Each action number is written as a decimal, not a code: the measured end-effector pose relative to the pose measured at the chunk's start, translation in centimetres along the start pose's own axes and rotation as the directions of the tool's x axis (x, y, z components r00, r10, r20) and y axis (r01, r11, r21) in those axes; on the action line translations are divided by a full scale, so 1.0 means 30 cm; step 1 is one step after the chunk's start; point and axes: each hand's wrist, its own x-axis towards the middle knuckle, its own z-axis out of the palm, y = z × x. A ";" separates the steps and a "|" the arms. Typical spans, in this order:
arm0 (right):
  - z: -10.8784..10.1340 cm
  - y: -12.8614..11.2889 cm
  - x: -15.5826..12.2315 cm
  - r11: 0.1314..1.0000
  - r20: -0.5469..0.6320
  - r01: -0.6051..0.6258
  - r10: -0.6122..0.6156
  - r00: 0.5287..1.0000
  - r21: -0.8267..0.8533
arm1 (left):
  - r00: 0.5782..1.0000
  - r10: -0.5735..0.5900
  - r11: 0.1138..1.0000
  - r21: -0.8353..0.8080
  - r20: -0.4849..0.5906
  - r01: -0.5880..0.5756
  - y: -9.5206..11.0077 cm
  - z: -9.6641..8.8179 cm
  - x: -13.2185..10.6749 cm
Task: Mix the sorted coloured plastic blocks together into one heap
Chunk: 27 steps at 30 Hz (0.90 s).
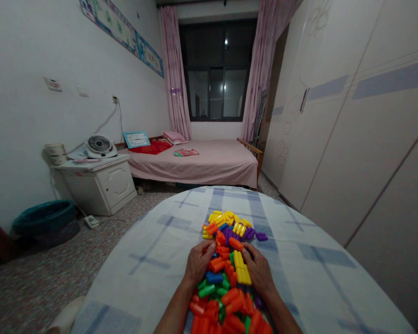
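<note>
A heap of small plastic building pieces point(230, 273) in orange, yellow, green, blue and purple lies on a round table under a white cloth with blue checks point(153, 260). My left hand point(198, 262) rests on the left side of the heap, fingers curled over orange pieces. On the right side my right hand point(259, 271) does the same, its fingers bent round pieces near a yellow block point(242, 273). Both hands cup the heap from either side. A lone purple piece point(261, 236) lies apart at the heap's far right.
Beyond the table stand a pink bed point(209, 162), a white bedside cabinet point(101, 185) with a small fan point(100, 146), and a teal basin point(43, 215) on the floor. White wardrobe doors point(351, 130) line the right side. A dark window point(218, 74) is at the back.
</note>
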 end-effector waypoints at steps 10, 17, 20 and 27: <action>0.022 -0.072 -0.015 0.904 0.111 -0.037 -0.012 0.994 0.426 | 0.997 -0.012 0.946 -0.321 0.072 0.034 0.023 0.022 0.001; -0.005 -0.029 0.012 0.933 -0.114 -0.008 0.052 0.992 0.359 | 0.973 -0.052 0.942 -0.334 -0.225 -0.027 -0.011 0.006 0.014; -0.026 0.037 0.030 1.000 -0.305 -0.014 0.013 0.952 -0.003 | 0.894 0.036 0.999 0.021 -0.446 -0.030 -0.061 -0.001 0.033; -0.015 0.076 0.032 0.951 -0.068 0.013 -0.036 0.997 -0.309 | 0.994 0.042 0.965 0.261 -0.104 -0.013 -0.071 0.017 0.032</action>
